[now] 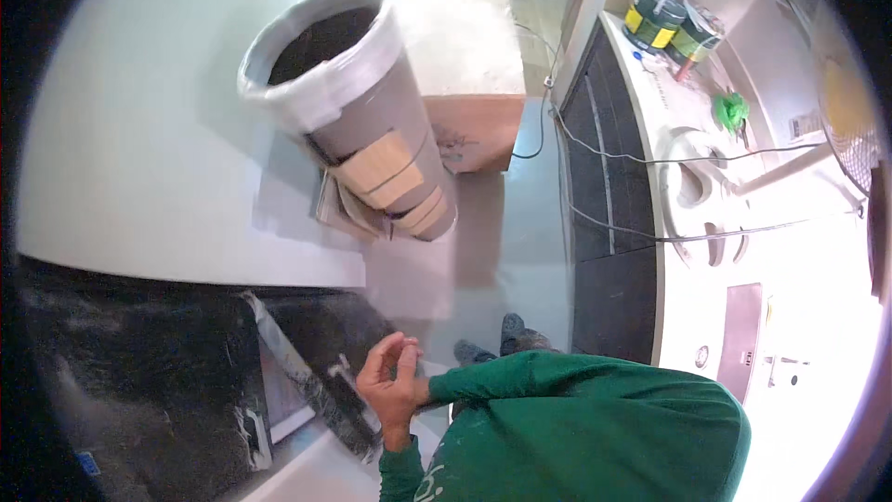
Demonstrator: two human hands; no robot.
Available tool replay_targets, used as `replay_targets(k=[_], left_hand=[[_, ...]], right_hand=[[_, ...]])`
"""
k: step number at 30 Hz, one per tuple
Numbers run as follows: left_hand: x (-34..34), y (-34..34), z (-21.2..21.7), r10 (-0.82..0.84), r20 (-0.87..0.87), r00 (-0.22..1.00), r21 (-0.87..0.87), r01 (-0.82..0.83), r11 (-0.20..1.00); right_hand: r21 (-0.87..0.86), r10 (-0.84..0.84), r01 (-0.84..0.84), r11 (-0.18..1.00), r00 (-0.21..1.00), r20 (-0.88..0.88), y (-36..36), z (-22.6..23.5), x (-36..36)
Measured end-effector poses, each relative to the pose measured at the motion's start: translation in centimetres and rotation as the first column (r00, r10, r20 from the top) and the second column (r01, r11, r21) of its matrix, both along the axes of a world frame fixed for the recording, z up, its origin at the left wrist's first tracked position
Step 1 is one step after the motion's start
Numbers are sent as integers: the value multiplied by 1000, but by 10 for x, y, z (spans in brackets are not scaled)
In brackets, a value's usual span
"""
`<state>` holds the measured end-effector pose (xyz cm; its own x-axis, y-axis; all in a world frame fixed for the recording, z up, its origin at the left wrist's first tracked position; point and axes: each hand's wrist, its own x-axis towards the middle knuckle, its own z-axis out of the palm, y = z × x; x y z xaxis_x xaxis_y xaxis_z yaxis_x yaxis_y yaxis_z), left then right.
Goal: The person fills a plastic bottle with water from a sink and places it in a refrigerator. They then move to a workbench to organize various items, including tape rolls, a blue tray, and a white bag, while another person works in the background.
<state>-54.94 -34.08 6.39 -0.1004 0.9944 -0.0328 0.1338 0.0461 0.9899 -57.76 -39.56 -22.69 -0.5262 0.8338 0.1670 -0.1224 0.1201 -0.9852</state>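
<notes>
My hands are close together above the floor, in front of a dark cabinet (139,363). My left hand (395,402) rises from a green cuff, its fingers bent and gathered near the thumb. Whatever lies between them, if anything, is too small to name. From the right, my other green-sleeved arm reaches across, and my right hand (422,392) meets the left one. It is mostly hidden there, so its fingers cannot be made out. Beyond the hands stands a tall grey-brown tube (390,121) with a whitish wrapped rim, a dark hollow and cardboard pieces (381,172) strapped to its side.
A large cardboard box (478,125) stands behind the tube. Along the right runs a white counter (683,316) over dark fronts, bearing paint buckets (655,19), a green plastic bag (731,112) and a fan (850,121). Cables (604,153) hang across the walkway. A cabinet door (307,363) sticks out nearby.
</notes>
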Motion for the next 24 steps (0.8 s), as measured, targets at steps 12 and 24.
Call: replay_targets(k=[12, 24], left_hand=[[70, 63, -68, -249, 67, 966, -301, 257, 918], [253, 245, -49, -735, -186, 652, -196, 708, 678]], right_hand=[[77, -646, 833, 548, 363, 671, 133, -39, 487], [-337, -874, 937, -97, 81, 478, 153, 108, 586]])
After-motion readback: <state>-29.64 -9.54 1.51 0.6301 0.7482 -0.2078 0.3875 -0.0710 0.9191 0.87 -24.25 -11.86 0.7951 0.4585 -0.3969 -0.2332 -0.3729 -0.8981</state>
